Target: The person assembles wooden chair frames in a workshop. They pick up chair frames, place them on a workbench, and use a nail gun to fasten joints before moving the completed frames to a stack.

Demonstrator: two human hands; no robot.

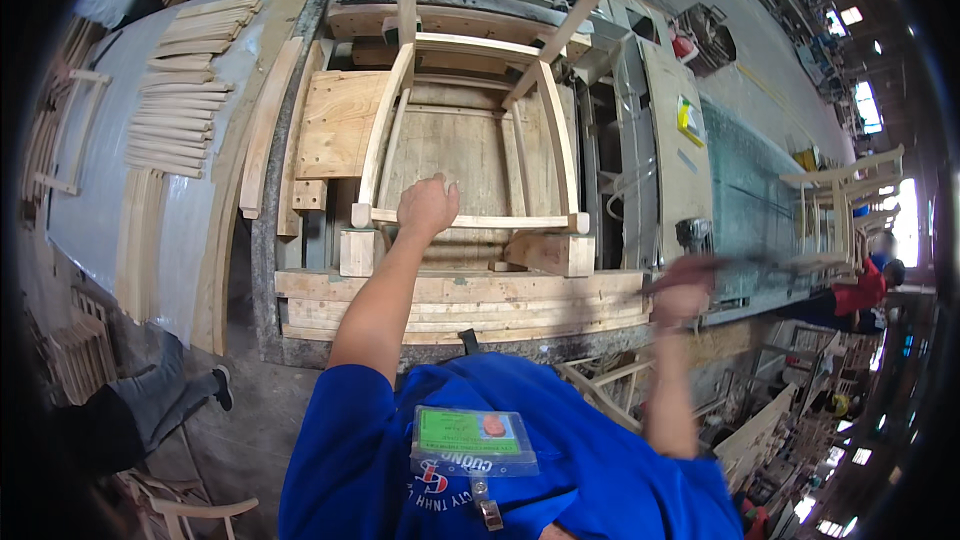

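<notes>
A pale wooden chair frame (560, 140) rests toward 12 o'clock on wooden blocks (552, 254) over the bench (266, 285). The left hand (428, 206), at 10 o'clock, has its fingers curled at the frame's front rail (512, 222); whether it grips, I cannot tell. At 4 o'clock, the blurred right hand (681, 304) holds a dark red tool (700, 272), well apart from the frame.

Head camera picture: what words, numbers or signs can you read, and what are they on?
Badge: printing, mostly too small to read; I won't copy it.
Blue shirt: white letters and a red sign; I won't copy those either.
Yellow thing on the right: any print is too small.
</notes>
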